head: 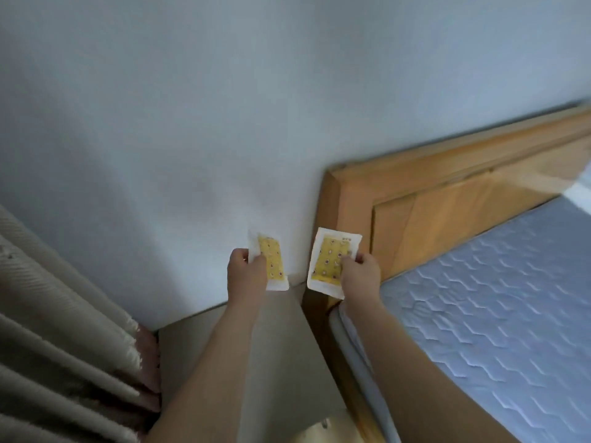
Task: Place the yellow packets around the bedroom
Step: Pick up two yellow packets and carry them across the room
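Head view: I see both hands out in front, each holding one yellow packet. Landmark is the wooden headboard.

Left hand pinches the left packet by its left edge, thumb on the front. The packet sits left of the headboard, up against the white wall, above the floor strip beside the bed. Long axis is near upright, top tipped slightly left.

Right hand pinches the right packet at its right edge. It hangs just in front of the headboard's left post, printed face to camera, long axis upright, leaning a bit right.

My read: the left packet is nearer the wall-floor corner, so it likely goes down first. Mattress is right of the post, curtain far left.
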